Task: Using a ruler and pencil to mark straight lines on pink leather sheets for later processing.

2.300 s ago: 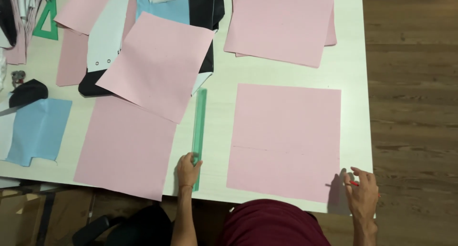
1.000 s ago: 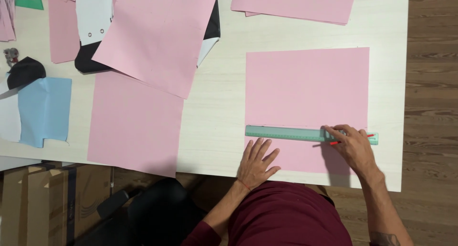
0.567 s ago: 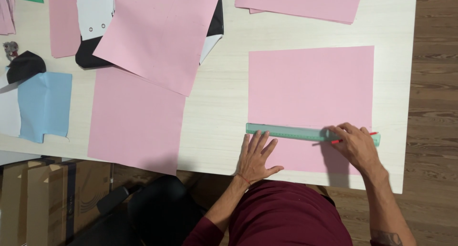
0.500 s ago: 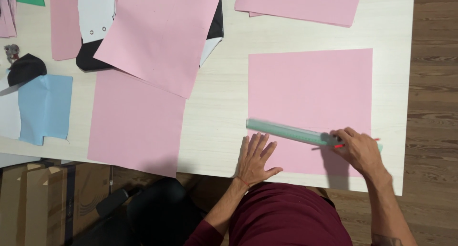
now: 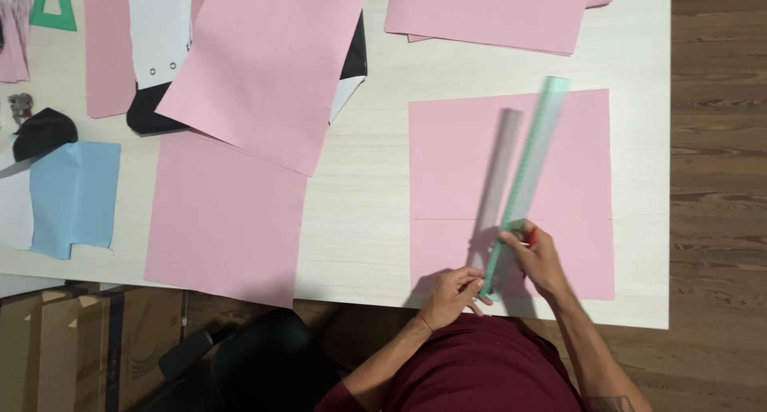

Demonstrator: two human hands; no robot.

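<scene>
Far left of frame: light-blue paper cutout point(image 5: 73, 196) at the table point(image 5: 363, 220) edge, flat pink sheet point(image 5: 226, 216) beside it, reaching near the front edge. Bare wood-grain strip between that and the square pink sheet point(image 5: 455, 164) at right, which has a thin pencil line across it. Left hand point(image 5: 452, 294), lower centre, fingers curled on the lower end of the translucent green ruler point(image 5: 527, 176). Ruler is lifted, tilted toward upper right, motion-blurred. Right hand point(image 5: 538, 256) grips it just above, a red pencil point(image 5: 530, 234) tucked in the fingers.
</scene>
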